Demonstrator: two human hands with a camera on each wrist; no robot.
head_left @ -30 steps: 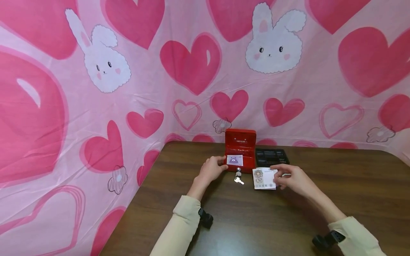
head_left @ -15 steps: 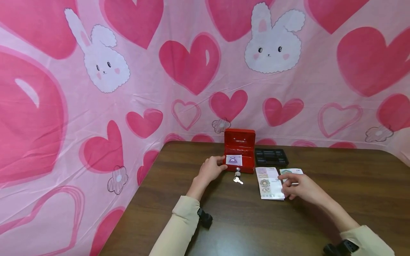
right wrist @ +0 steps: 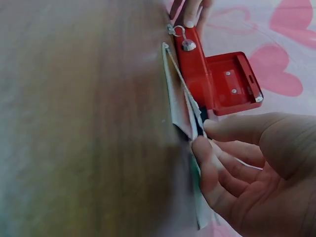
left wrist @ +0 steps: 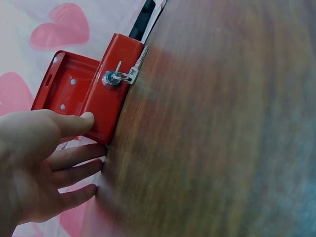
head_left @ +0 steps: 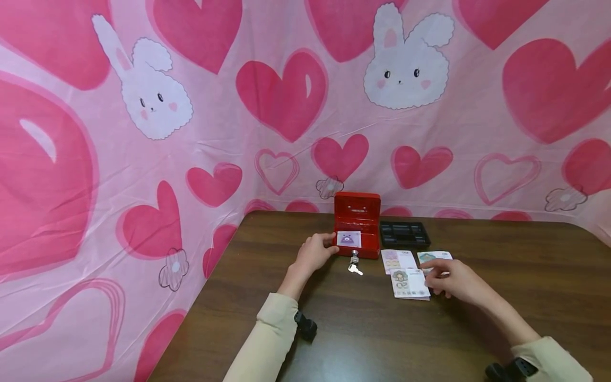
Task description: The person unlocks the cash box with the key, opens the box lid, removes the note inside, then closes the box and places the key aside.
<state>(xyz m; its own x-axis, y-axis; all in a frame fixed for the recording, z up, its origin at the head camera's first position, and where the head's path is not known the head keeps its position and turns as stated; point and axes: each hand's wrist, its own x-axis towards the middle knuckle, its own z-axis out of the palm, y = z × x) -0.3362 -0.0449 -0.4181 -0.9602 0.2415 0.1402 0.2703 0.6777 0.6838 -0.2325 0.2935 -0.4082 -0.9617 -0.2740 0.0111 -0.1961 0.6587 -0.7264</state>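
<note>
A small red cash box (head_left: pixel 357 209) stands open near the table's back edge, with a pale banknote (head_left: pixel 349 239) inside. A key (head_left: pixel 354 256) sits in its front lock and a second key (head_left: pixel 355 270) lies on the wood below. My left hand (head_left: pixel 316 251) grips the box's left front corner, thumb on the front wall (left wrist: pixel 79 123). Three banknotes lie right of the box: two side by side (head_left: pixel 398 258) (head_left: pixel 434 255) and one nearer (head_left: pixel 409 283). My right hand (head_left: pixel 446 277) pinches the nearer note's right edge (right wrist: pixel 195 140).
A black coin tray (head_left: pixel 403 233) lies right of the box. The brown wooden table (head_left: pixel 363 329) ends at a pink heart-and-bunny cloth (head_left: pixel 286 106) behind and to the left. Bare wood stretches toward me and to the right.
My right hand has drawn back toward me and to the right with the notes, leaving two spread on the table beside the box. The left hand and the box have stayed put.
</note>
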